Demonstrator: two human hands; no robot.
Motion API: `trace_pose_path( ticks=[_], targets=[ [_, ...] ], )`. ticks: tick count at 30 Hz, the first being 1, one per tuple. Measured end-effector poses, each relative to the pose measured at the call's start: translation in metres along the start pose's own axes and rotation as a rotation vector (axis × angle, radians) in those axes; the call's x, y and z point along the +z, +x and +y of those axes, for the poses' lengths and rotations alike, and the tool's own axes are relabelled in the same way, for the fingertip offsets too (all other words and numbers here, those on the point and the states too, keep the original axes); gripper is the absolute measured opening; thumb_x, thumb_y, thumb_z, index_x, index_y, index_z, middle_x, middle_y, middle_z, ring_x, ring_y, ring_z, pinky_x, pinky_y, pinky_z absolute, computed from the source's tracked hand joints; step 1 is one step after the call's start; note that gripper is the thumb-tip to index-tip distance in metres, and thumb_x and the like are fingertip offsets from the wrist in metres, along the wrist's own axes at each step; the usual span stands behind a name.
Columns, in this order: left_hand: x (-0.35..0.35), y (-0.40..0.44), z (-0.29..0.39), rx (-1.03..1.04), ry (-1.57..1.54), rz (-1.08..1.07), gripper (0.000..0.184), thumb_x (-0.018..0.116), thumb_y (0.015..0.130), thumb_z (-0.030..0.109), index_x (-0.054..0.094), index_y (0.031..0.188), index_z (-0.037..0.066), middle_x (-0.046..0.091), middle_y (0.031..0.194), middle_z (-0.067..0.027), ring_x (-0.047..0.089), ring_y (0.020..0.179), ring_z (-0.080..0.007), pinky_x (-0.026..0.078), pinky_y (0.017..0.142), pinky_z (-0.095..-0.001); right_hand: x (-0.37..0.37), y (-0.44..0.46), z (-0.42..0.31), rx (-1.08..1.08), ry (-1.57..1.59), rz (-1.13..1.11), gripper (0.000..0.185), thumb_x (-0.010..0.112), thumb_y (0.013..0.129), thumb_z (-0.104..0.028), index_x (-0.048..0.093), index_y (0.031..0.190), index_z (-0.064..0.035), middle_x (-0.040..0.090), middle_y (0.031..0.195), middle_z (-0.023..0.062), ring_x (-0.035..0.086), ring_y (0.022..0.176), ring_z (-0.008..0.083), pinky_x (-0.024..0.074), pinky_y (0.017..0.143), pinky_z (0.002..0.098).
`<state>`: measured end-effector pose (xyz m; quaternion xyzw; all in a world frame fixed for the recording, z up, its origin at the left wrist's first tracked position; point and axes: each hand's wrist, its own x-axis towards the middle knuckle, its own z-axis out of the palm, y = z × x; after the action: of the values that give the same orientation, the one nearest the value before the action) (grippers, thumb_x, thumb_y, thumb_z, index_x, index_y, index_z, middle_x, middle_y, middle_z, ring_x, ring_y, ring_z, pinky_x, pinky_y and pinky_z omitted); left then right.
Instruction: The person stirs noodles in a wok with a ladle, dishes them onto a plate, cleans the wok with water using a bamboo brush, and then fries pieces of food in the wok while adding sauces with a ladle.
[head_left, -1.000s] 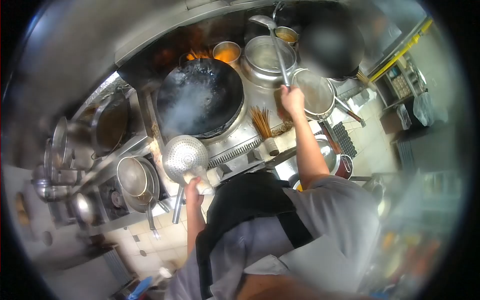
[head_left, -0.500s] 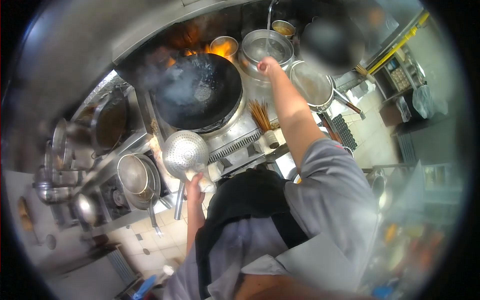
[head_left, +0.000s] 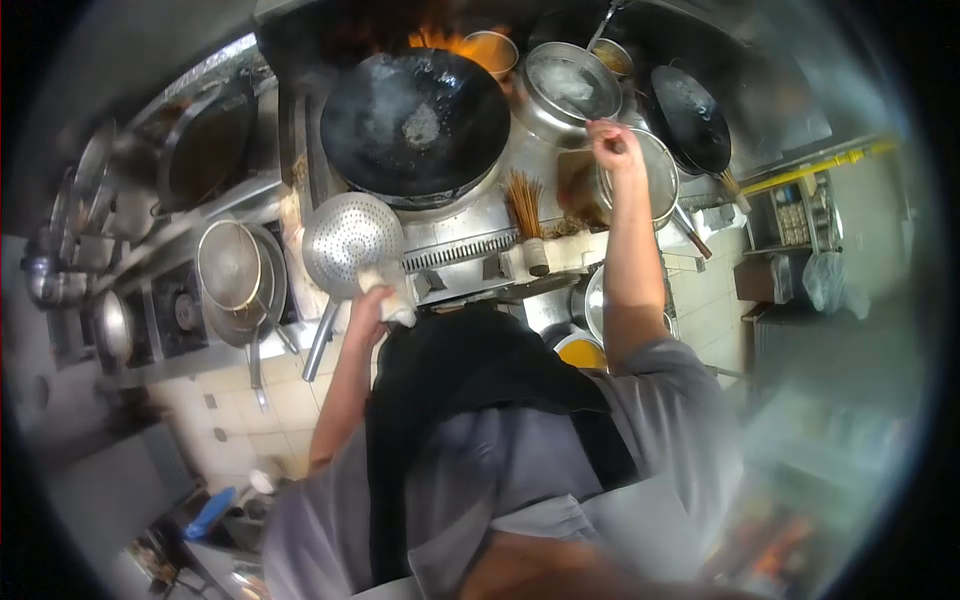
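My left hand is closed on a white cloth, right beside the perforated strainer, whose metal handle points down and left. Behind these, a black wok gives off smoke, with a small pale patch of bubbling liquid inside and flames at its back rim. My right hand is closed near the front edge of a metal pot. It grips the end of the ladle, whose shaft is hard to make out; its bowl seems to be in the pot's liquid.
A bamboo brush stands in front of the wok. To the right are a round mesh strainer and a second black wok. Stacked strainers lie on the left. A bowl of yellow liquid sits near my body.
My right hand has brought the ladle from above down to the pot, and its bowl has dropped from view. The camera view has shifted. My left hand still grips the cloth.
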<state>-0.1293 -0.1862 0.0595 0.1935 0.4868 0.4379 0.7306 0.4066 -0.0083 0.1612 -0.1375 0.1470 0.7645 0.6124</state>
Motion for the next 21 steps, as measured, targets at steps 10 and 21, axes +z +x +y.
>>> trace_pose_path(
  ticks=[10, 21],
  targets=[
    [-0.004, 0.044, -0.016, -0.054, 0.009, -0.077, 0.039, 0.067, 0.084, 0.011, 0.056, 0.118, -0.006, 0.064, 0.104, -0.0136, 0.066, 0.089, -0.0250, 0.054, 0.078, -0.0390, 0.015, -0.129, 0.084, 0.154, -0.197, -0.052, 0.036, 0.043, 0.105, -0.021, 0.046, 0.109, 0.0154, 0.048, 0.072, 0.0034, 0.049, 0.048, 0.0087, 0.0413, 0.039, 0.0211],
    [0.000, 0.050, -0.009, -0.072, 0.042, -0.099, 0.042, 0.065, 0.084, 0.009, 0.055, 0.121, -0.008, 0.065, 0.104, -0.0148, 0.067, 0.089, -0.0254, 0.056, 0.077, -0.0391, 0.009, -0.192, 0.184, -0.136, -1.149, 0.344, 0.031, 0.049, 0.104, -0.030, 0.055, 0.101, 0.0004, 0.049, 0.069, -0.0019, 0.041, 0.043, 0.0027, 0.0351, 0.033, 0.0196]
  ],
)
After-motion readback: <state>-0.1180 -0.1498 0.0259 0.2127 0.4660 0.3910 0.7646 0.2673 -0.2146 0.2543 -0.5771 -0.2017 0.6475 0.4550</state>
